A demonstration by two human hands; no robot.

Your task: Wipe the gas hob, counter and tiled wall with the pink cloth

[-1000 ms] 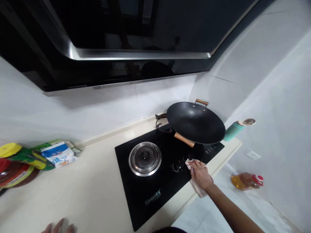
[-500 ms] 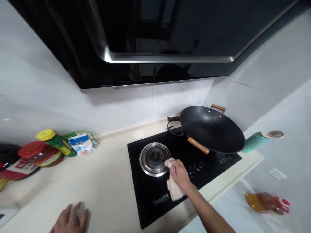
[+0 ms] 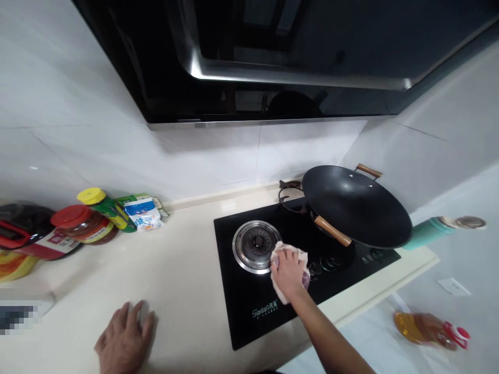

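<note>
1. Nearest, the person's left hand point(image 3: 125, 337) lies palm down by the near edge of the countertop point(image 3: 183, 270), left of the cooktop point(image 3: 245, 306). It holds nothing, its fingers slightly spread, probably to steady the leaning body.
2. The right hand point(image 3: 289, 272) curls over a pale cloth point(image 3: 304, 258), holding it against the cooktop's left half, inward from the near edge. The fingers bend over the top and the palm backs them, which likely lets pressure pass straight down.
3. Beside the cloth, toward the cooktop's far left corner, sits the round burner point(image 3: 257, 244), without a pan on it, so the hand has access to its rim.
4. Farther right, a black wok point(image 3: 354, 208) stands over the right part, its wooden near handle point(image 3: 332, 230) pointing inward. It appears kept off the left half; its support is mostly hidden.
5. A teal bottle point(image 3: 427, 235) stands just past the wok, by the countertop's right edge.
6. Along the far edge, at the left, a red-lidded jar point(image 3: 89, 228), yellow-capped bottle point(image 3: 111, 210) and packet point(image 3: 144, 213) cluster against the wall, seemingly for storage.
</note>
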